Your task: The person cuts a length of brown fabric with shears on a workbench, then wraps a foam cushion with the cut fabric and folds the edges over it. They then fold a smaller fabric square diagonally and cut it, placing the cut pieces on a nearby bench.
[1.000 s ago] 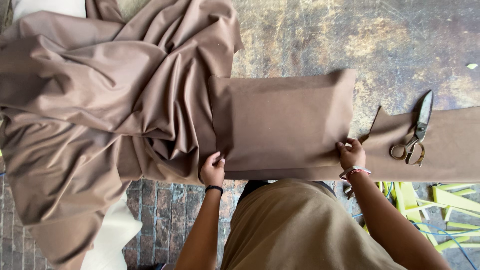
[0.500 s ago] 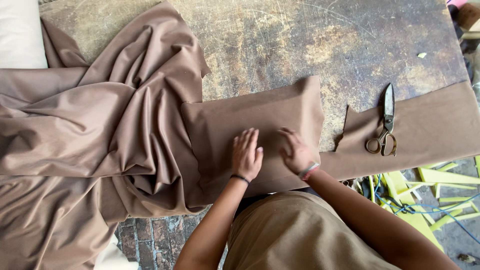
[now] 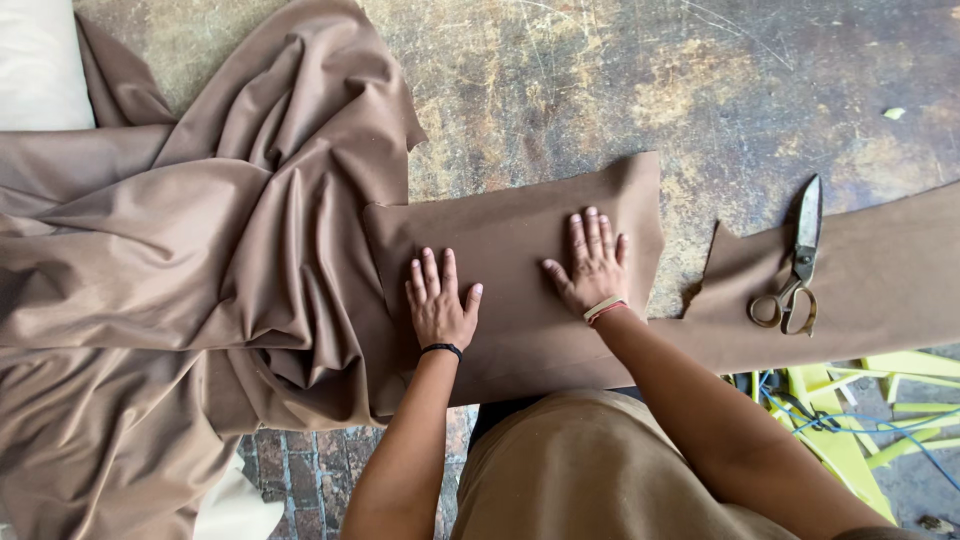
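Neither grip is clamped on anything: both hands lie flat, fingers spread, palms down on the folded brown cloth (image 3: 520, 300). The left hand (image 3: 438, 305) presses near the fold's left part, a black band at its wrist; the right hand (image 3: 592, 268) presses just to the right of it, nearer the fold's right edge, with a pale and red band at the wrist. The folded piece lies directly under both palms, at the near edge of the bench (image 3: 620, 90), about midway along it. To its left the same cloth runs on into a loose, rumpled heap (image 3: 190, 260) that spills over the near left edge. To the right, a flat strip of brown cloth (image 3: 880, 290) carries a pair of scissors (image 3: 795, 265), well apart from the right hand. A white cushion (image 3: 40, 60) sits at the far left corner.
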